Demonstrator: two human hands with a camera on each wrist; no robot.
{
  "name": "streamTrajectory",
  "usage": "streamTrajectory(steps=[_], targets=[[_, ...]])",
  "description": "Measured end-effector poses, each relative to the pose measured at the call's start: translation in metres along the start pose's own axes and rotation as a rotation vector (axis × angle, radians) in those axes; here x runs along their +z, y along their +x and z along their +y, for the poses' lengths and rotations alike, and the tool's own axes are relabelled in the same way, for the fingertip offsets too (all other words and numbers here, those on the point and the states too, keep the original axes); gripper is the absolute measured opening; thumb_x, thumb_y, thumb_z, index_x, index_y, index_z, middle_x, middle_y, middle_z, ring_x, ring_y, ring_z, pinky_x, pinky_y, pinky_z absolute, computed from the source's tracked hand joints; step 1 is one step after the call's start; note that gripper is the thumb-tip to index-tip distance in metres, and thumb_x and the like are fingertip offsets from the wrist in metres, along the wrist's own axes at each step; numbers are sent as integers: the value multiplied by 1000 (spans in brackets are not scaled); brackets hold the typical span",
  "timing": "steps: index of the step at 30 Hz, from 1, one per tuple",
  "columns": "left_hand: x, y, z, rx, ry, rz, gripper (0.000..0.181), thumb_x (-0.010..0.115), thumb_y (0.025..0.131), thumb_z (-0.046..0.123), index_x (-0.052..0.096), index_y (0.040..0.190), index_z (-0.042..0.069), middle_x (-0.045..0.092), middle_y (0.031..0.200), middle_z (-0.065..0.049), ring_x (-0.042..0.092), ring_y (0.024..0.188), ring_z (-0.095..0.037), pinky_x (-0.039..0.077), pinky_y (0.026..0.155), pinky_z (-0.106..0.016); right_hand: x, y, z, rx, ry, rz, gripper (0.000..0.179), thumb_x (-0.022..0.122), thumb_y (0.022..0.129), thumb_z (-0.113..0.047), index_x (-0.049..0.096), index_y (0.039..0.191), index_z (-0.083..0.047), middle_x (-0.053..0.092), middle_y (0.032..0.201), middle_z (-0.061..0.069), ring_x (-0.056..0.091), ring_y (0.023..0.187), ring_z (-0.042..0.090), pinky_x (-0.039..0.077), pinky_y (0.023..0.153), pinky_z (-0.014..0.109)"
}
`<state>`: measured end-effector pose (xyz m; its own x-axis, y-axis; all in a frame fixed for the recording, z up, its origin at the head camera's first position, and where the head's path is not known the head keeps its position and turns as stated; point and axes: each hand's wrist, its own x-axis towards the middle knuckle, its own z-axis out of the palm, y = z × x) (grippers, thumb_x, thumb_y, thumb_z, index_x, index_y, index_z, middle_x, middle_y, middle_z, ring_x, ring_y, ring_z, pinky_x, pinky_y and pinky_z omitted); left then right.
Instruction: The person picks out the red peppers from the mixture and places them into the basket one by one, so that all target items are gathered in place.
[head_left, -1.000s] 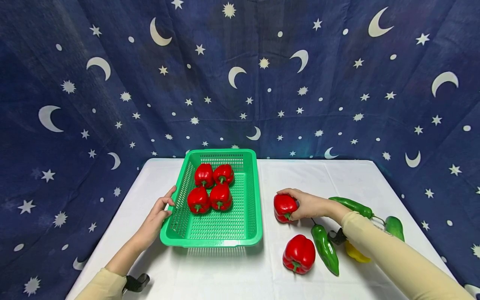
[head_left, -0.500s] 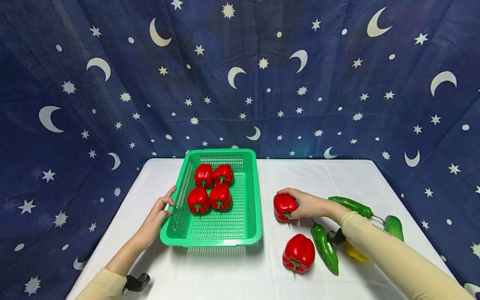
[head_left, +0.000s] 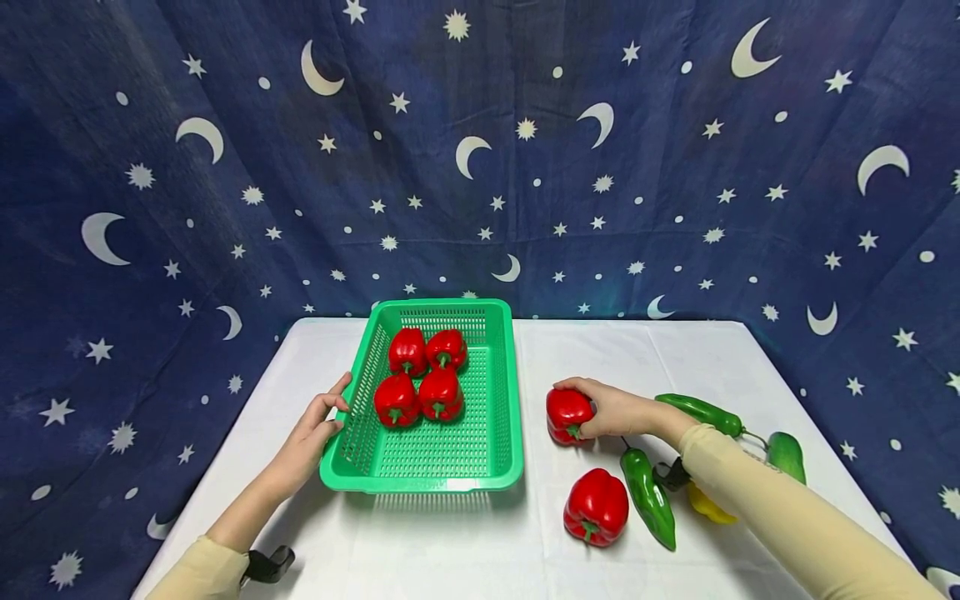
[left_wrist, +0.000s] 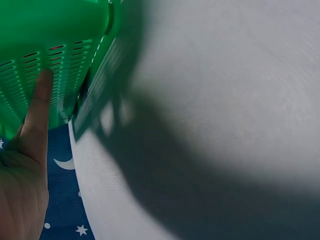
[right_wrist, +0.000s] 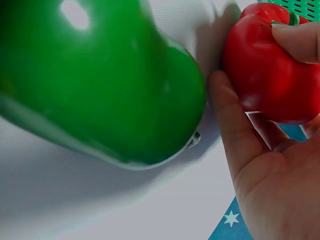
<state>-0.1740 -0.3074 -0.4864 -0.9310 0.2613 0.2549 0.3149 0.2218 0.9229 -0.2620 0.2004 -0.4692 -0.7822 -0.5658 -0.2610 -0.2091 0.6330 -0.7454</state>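
My right hand (head_left: 618,412) grips a red bell pepper (head_left: 566,412) on the white table, right of the green basket (head_left: 420,484). In the right wrist view the thumb lies by the green stem of that red bell pepper (right_wrist: 270,75), with fingers around its side. My left hand (head_left: 306,442) rests against the basket's left side. A straight digit of the left hand (left_wrist: 32,125) touches the slotted outer wall in the left wrist view. Several red bell peppers (head_left: 441,393) sit together in the basket's left and middle part.
Another red bell pepper (head_left: 596,507) lies nearer on the white tablecloth (head_left: 450,550). Beside it is a long green pepper (head_left: 649,500). Farther right are a second long green pepper (head_left: 701,412), a green vegetable (head_left: 786,457) and a yellow one (head_left: 708,502), partly behind the right sleeve.
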Motion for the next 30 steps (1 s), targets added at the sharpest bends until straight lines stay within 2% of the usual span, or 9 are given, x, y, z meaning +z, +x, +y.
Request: streamTrajectory(steps=[4,11,15,19,25,30], targets=[[0,-2,1,14,1,-1,17,37,99,-9,41,115,-4,14,168,-21,4,154,-39,24,106,-14,0,-2,0,13,21,-2,83,76,74,-3,44,149,-18,50,136,13,55,112,30,54,86,43],[2,-7,2,86,11,-32,19,37,98,-12,43,115,-4,17,167,-23,12,155,-20,25,108,-14,-1,-4,-1,37,39,13,82,78,74,-5,46,148,-16,54,132,11,56,110,29,54,85,43],[3,-6,2,89,0,-25,20,37,97,-12,42,115,-4,17,167,-23,10,155,-27,24,108,-15,-7,-5,-3,30,53,50,83,80,74,-7,44,149,-12,56,131,12,57,111,29,54,87,43],[4,-7,0,76,-22,-25,19,35,97,-12,40,115,-6,15,167,-24,3,153,-37,24,108,-15,-21,-8,-8,-21,67,122,81,79,77,-9,42,149,-9,56,134,15,56,116,31,54,90,42],[3,-8,0,61,-33,-29,19,35,96,-12,38,114,-7,12,167,-25,4,154,-34,26,106,-15,-52,-13,-35,-71,57,217,80,76,81,-11,40,151,-9,54,137,18,53,120,36,53,92,44],[2,-8,1,63,-14,-29,19,35,95,-12,39,112,-5,13,168,-23,5,154,-30,22,107,-15,-68,-11,-69,-68,75,210,81,77,82,-14,38,153,-18,51,142,15,50,125,37,54,90,46]])
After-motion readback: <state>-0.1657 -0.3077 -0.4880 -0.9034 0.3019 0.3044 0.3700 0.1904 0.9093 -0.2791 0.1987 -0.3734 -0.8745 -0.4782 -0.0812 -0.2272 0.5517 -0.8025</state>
